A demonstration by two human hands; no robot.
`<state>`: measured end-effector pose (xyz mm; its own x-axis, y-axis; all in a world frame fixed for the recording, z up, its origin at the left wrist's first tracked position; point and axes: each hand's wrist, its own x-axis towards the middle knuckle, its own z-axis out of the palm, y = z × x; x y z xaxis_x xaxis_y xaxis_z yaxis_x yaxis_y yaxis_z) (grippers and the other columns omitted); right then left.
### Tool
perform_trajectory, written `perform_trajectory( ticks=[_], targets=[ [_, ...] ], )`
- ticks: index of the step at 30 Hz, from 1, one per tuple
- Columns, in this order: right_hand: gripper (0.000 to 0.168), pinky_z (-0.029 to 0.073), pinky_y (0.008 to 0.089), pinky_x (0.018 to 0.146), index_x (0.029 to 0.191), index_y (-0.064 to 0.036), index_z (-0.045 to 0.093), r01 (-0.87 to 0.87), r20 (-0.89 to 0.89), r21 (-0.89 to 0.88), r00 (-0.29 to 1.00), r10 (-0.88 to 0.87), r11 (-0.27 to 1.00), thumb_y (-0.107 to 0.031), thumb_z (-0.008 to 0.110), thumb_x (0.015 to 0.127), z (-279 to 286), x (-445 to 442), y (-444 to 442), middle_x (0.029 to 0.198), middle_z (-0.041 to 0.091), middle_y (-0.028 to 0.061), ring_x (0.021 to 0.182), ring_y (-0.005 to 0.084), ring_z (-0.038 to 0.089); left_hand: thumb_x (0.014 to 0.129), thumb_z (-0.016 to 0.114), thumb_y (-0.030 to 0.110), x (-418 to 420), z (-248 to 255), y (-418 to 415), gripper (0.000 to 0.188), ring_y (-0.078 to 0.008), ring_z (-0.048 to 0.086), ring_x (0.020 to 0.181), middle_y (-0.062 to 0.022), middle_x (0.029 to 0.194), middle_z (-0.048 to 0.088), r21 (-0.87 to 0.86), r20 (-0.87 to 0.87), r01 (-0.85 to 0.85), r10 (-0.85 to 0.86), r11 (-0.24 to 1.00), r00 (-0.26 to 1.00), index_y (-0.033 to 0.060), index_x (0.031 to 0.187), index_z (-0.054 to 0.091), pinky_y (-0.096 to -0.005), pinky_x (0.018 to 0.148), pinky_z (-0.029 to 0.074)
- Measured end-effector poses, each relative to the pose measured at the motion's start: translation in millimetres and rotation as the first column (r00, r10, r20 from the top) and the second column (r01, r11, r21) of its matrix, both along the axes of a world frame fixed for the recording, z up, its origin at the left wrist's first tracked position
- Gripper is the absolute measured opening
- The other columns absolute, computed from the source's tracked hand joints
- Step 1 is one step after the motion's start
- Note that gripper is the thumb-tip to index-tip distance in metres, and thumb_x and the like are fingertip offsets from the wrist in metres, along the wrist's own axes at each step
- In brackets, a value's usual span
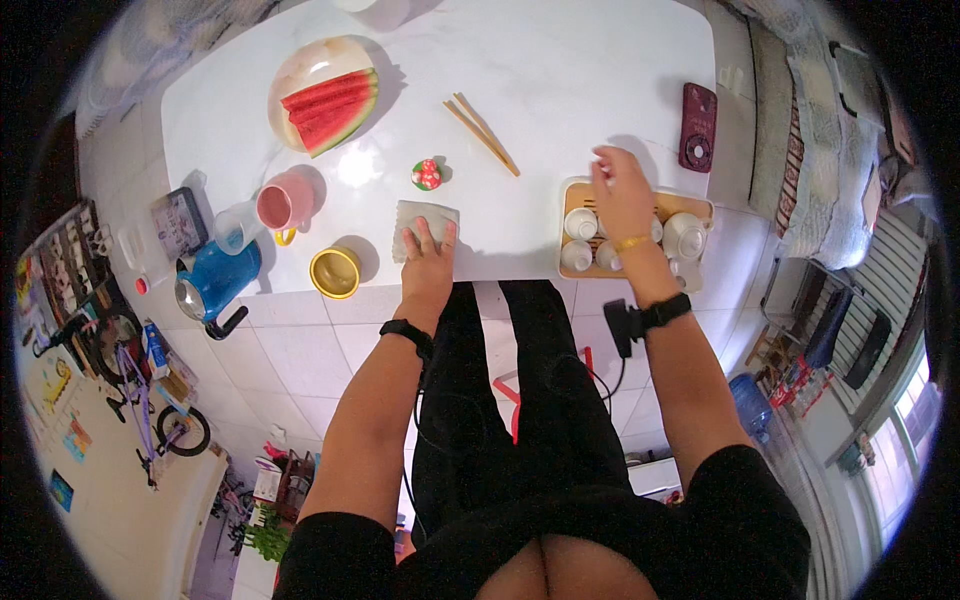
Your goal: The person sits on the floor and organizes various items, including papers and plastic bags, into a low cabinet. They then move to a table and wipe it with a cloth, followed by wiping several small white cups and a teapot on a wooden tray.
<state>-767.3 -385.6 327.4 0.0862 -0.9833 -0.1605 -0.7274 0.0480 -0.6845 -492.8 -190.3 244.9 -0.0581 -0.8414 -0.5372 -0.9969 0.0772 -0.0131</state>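
My left hand (pixel 427 259) rests with fingers spread on a folded grey cloth (pixel 409 217) near the table's front edge. Over the back of a bamboo-topped tea tray (pixel 574 191) is my right hand (pixel 625 196), fingers bent; whether they hold anything is unclear. Several small white cups (pixel 580 223) and a white teapot (pixel 684 236) stand on the tray, partly covered by my right hand and wrist. A small red-and-white mushroom figure (pixel 429 175) sits behind the cloth. Two wooden chopsticks (pixel 484 139) lie farther back, between my hands.
Watermelon slices (pixel 330 109) lie on a plate (pixel 289 67) at the back left. A yellow-rimmed bowl (pixel 335 272), pink mug (pixel 285 202), clear cup (pixel 236 229) and blue kettle (pixel 217 281) stand left of the cloth. A dark red phone-like object (pixel 698 127) lies near the right edge.
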Motion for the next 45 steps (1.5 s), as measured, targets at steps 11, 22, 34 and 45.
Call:
perform_trajectory(
  ticks=[11, 22, 34, 45],
  targets=[
    [0.041, 0.048, 0.0442, 0.092, 0.123, -0.011, 0.061, -0.281, -0.224, -0.015, 0.936, 0.271, 0.959, -0.011, 0.066, 0.083, 2.1, -48.8, 78.3, 0.114, 0.062, 0.0105, 0.105, 0.0341, 0.058, 0.087, 0.054, 0.000, -53.9, 30.6, -16.4, 0.068, -0.0493, 0.049, 0.128, -0.0239, 0.156, 0.032, -0.009, -0.196, -0.048, 0.045, 0.999, 0.980, 0.0176, 0.151, 0.036, -0.0428, 0.085, 0.059],
    [0.037, 0.045, 0.0417, 0.099, 0.122, -0.014, 0.063, -0.323, -0.377, 0.034, 0.872, 0.312, 0.946, -0.011, 0.059, 0.085, -22.2, -43.9, 89.1, 0.118, 0.059, 0.0047, 0.114, 0.0279, 0.054, 0.078, 0.072, 0.014, -77.0, 32.6, -31.7, 0.063, -0.0338, 0.061, 0.109, -0.0114, 0.139, 0.052, -0.137, -0.286, -0.216, 0.170, 0.967, 0.943, 0.0108, 0.135, 0.047, -0.0401, 0.079, 0.059],
    [0.044, 0.045, 0.0408, 0.092, 0.106, -0.011, 0.061, -0.387, -0.445, 0.065, 0.813, 0.374, 0.920, -0.020, 0.080, 0.066, -26.6, -36.7, 72.3, 0.103, 0.057, 0.0069, 0.105, 0.0265, 0.055, 0.082, 0.065, 0.007, -75.3, 17.6, -54.0, 0.031, -0.0368, 0.059, 0.097, -0.0131, 0.108, 0.057, -0.044, -0.367, -0.248, 0.215, 0.968, 0.905, 0.0098, 0.113, 0.059, -0.0442, 0.084, 0.053],
    [0.050, 0.051, 0.0444, 0.083, 0.115, -0.007, 0.058, -0.152, 0.038, 0.011, 0.988, 0.152, 0.988, -0.019, 0.076, 0.070, 5.7, -20.5, 70.8, 0.106, 0.065, 0.0151, 0.099, 0.0355, 0.063, 0.089, 0.067, 0.012, -125.8, 105.7, -112.7, 0.042, -0.0345, 0.058, 0.094, -0.0127, 0.099, 0.065, -0.033, -0.829, -0.359, 0.175, 0.933, 0.531, 0.0086, 0.131, 0.060, -0.0426, 0.082, 0.048]
  ],
)
